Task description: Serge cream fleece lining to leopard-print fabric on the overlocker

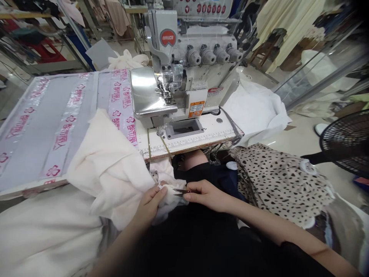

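Cream fabric (112, 165) drapes over the table's front edge and down to the lap. My left hand (152, 200) pinches a gathered bit of this fabric between thumb and fingers. Just to its right, my right hand (206, 195) is closed around small dark scissors (181, 191), whose blades point left onto the fabric by my left fingertips. Both hands are low, over the lap, in front of the sewing machine (196, 65). The scissors' handle is mostly hidden by my right fingers.
The machine's white table edge (190, 143) lies beyond my hands. A taped grey board (57, 115) extends left. White fabric (256, 107) is behind right, spotted fabric (276, 177) hangs at the right, and a black fan (346, 138) stands far right.
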A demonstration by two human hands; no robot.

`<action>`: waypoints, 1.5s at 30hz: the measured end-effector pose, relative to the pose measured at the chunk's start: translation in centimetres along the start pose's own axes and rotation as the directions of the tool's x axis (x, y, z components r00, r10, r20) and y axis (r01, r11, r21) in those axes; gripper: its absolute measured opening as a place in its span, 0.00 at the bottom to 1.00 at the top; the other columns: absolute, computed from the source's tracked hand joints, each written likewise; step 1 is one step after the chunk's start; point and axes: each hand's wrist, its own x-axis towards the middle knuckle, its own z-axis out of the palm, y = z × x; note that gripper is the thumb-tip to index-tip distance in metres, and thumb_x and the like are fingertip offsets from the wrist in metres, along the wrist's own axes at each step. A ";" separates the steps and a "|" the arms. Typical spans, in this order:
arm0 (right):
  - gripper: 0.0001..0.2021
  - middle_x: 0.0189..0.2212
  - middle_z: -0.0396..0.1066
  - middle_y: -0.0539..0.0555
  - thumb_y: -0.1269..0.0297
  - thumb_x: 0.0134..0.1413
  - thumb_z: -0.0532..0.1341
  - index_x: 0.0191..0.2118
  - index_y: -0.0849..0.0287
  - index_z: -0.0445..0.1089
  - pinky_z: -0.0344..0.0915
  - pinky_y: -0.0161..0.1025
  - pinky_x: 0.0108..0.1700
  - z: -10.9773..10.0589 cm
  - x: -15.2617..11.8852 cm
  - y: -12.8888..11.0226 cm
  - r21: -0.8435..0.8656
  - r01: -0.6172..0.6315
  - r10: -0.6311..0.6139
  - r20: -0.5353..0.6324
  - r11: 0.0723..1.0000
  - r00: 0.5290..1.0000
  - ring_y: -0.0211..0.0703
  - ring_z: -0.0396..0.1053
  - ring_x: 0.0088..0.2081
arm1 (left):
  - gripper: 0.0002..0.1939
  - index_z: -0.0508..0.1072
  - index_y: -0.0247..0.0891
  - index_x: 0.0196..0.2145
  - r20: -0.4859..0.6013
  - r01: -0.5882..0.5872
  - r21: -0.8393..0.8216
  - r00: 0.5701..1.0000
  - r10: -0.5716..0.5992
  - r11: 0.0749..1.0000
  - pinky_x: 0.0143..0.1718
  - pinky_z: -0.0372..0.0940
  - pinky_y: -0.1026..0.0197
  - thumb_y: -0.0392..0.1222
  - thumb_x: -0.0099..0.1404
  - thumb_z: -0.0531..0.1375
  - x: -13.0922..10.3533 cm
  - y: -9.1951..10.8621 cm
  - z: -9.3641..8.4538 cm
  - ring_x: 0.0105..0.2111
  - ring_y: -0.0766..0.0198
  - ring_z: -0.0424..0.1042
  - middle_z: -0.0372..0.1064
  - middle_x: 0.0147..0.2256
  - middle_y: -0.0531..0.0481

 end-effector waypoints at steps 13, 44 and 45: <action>0.20 0.21 0.50 0.45 0.49 0.51 0.57 0.22 0.62 0.57 0.48 0.31 0.27 1.3 1.6 0.1 -0.042 0.059 -0.062 -0.084 0.997 0.994 0.31 0.49 0.25 | 0.16 0.72 0.37 0.37 0.106 -0.205 0.308 0.978 0.181 0.929 0.42 0.59 0.62 0.51 0.62 0.53 -0.5 1.0 0.4 0.34 0.63 0.63 0.66 0.32 0.48; 0.08 0.36 0.69 0.53 0.62 0.53 0.58 0.39 0.58 0.69 0.64 0.39 0.43 -9.5 3.9 -4.6 -0.388 0.309 -0.468 -0.439 0.869 0.767 0.41 0.67 0.39 | 0.11 0.72 0.39 0.32 0.172 -0.638 0.553 0.717 0.675 0.536 0.44 0.59 0.64 0.46 0.63 0.53 3.1 13.1 1.5 0.39 0.64 0.64 0.64 0.35 0.49; 0.10 0.33 0.68 0.51 0.60 0.54 0.56 0.39 0.58 0.68 0.65 0.38 0.38 -7.2 4.6 -4.7 -0.202 0.383 -0.431 -0.323 0.901 0.843 0.39 0.67 0.34 | 0.11 0.72 0.39 0.33 0.197 -0.641 0.578 0.711 0.675 0.505 0.44 0.59 0.63 0.45 0.63 0.53 3.5 12.9 1.7 0.40 0.64 0.64 0.64 0.36 0.49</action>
